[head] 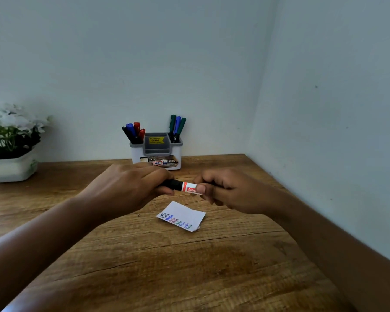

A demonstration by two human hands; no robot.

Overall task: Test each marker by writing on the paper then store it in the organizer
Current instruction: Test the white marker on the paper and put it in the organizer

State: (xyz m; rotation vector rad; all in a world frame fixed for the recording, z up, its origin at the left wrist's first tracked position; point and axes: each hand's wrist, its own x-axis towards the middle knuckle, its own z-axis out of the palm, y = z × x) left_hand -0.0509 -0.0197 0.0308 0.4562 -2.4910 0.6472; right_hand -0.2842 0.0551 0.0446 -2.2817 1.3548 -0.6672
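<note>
Both hands hold one marker (pixel 185 186) level above the wooden table (pixel 189 266). The marker has a black end and a white body with a red band. My left hand (pixel 131 188) grips the black end; my right hand (pixel 230 190) grips the white end. Below them lies a small white paper (pixel 189 213) with several short written lines in black, blue, red and green. The white and grey organizer (pixel 156 152) stands at the back against the wall. It holds black, blue and red markers (pixel 134 132) on its left and green and blue markers (pixel 177 127) on its right.
A white pot with white flowers (pixel 11 143) sits at the table's back left. Walls close the back and the right side. The organizer's middle compartment carries a yellow price sticker (pixel 156 140).
</note>
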